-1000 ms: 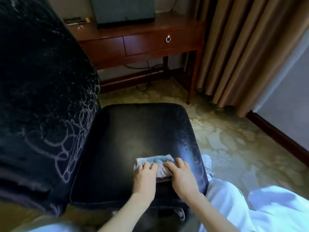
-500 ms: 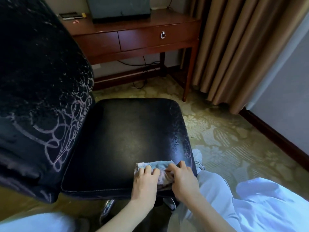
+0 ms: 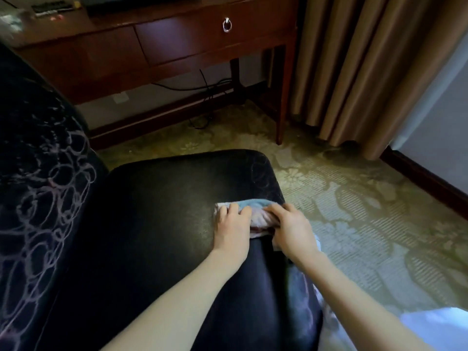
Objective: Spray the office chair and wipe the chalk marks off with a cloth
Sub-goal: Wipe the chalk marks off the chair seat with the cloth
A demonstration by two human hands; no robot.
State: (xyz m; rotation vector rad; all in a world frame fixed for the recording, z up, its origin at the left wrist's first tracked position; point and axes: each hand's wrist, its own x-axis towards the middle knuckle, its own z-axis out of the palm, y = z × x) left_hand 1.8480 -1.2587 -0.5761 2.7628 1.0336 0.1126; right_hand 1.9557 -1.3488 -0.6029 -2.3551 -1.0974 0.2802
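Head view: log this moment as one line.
phase: wiping | left hand: presses cloth | right hand: grips cloth | cloth: at chair seat edge | chalk marks: on backrest

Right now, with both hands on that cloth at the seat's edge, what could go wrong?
1. The cloth sits at the right edge of the seat, under the left hand and right hand; a stroke that way might slide it off onto the carpet.
2. The chalk loops on the backrest and fainter marks at the seat's far right corner remain; the cloth looks pink-stained, so it may smear rather than lift them.
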